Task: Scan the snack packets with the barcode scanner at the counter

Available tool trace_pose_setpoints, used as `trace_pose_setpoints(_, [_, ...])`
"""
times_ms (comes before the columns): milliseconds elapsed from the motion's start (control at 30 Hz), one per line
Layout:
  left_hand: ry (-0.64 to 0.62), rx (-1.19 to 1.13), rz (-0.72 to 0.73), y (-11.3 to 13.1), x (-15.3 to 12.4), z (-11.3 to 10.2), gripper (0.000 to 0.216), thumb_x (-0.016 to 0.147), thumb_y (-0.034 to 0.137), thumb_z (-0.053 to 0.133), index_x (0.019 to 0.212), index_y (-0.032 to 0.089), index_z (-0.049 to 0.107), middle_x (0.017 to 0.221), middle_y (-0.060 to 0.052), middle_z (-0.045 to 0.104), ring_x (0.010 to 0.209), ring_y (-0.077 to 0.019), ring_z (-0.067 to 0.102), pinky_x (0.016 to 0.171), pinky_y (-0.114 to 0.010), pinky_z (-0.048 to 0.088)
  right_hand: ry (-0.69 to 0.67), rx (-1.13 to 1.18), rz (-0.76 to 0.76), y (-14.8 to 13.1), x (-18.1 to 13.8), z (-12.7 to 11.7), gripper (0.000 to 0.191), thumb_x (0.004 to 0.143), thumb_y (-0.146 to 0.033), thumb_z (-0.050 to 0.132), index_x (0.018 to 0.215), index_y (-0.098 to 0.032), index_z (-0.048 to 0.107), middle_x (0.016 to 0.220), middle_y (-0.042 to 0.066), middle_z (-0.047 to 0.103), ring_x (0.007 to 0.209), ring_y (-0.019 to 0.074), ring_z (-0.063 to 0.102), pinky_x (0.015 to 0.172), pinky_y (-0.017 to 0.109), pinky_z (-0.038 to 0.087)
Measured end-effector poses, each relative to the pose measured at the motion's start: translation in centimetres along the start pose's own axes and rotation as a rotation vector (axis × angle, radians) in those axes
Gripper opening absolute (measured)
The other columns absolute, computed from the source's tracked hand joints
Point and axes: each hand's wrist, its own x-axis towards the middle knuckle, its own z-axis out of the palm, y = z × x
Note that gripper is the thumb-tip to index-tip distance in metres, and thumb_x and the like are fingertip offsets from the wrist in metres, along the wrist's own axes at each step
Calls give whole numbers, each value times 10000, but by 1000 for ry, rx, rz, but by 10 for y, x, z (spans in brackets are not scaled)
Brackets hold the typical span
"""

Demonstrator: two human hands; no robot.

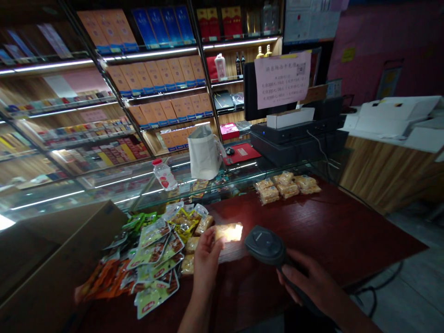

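Observation:
Pinched in my left hand is a small clear-wrapped pastry snack, held above the dark red table. Bright light falls on its right end. My right hand is wrapped round the handle of a black barcode scanner, whose head points left at the snack. Left of my left hand lies a spread of snack pouches, pale green and white, with a few more wrapped pastries beside them. Several similar wrapped pastries are stacked at the far side of the table.
An open cardboard box stands at the left. Behind the table, a glass counter holds a red-capped bottle, a white bag and a monitor with a paper notice. A cable hangs at the right edge.

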Motion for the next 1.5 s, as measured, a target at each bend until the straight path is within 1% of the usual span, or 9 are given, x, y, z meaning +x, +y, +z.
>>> trace_pose_setpoints(433, [-40,16,-9,-5,5,8,504,633,396,836,1036,183,621,1075,-80,719,933,-203,667,689,-251,525,72,70,36,3,-1,-9,420,828,-594,640,814,-174,640,636,-20,599,414,82,474,420,211,358])
trace_pose_setpoints(600, [-112,-45,-186,-21,20,21,511,602,388,870,991,153,636,932,-68,734,772,-168,684,596,-220,520,137,112,40,3,6,-19,483,808,-657,620,761,-175,623,561,-38,553,399,82,449,397,203,337])
trace_pose_setpoints(733, [-81,-191,-351,-31,43,51,319,651,206,853,869,143,628,798,-43,706,650,-115,662,611,-217,559,284,150,95,3,5,-32,530,755,-709,637,736,-180,629,531,-32,561,418,96,462,412,206,367])
trace_pose_setpoints(900, [-145,-207,-369,-29,87,110,191,765,105,741,855,154,579,857,-69,711,682,-126,688,678,-273,609,337,164,130,8,0,-48,527,770,-709,625,744,-184,647,500,-26,563,420,115,475,421,225,385])
trace_pose_setpoints(1033, [-199,-142,-333,-25,123,158,250,783,112,731,914,174,528,857,-48,699,705,-130,705,707,-294,609,397,163,122,17,-6,-58,530,766,-719,622,796,-192,665,536,-13,599,444,134,507,437,246,422])
trace_pose_setpoints(1167, [-212,28,-264,-26,151,194,301,788,220,759,985,170,537,782,-27,674,632,-132,679,628,-286,578,425,157,114,27,-12,-68,480,819,-677,600,853,-205,675,538,-13,602,472,151,538,457,254,441])
trace_pose_setpoints(1233, [-203,143,-212,-29,162,207,302,808,284,746,1016,156,568,791,-26,668,623,-126,653,610,-281,556,443,155,108,30,-14,-72,465,830,-664,598,833,-205,678,538,-12,603,454,146,531,440,250,426])
trace_pose_setpoints(1333, [-186,319,-126,-35,175,216,256,883,344,655,1029,137,617,905,-44,675,736,-140,650,678,-308,551,439,165,108,32,-14,-78,454,849,-648,587,820,-205,680,556,-7,615,446,133,520,435,241,414])
trace_pose_setpoints(1500, [-145,562,39,-35,180,213,307,761,294,763,986,114,659,1028,-153,684,1020,-256,631,895,-356,471,405,155,108,26,-15,-82,482,862,-658,557,767,-198,665,509,-20,571,440,128,502,441,235,417])
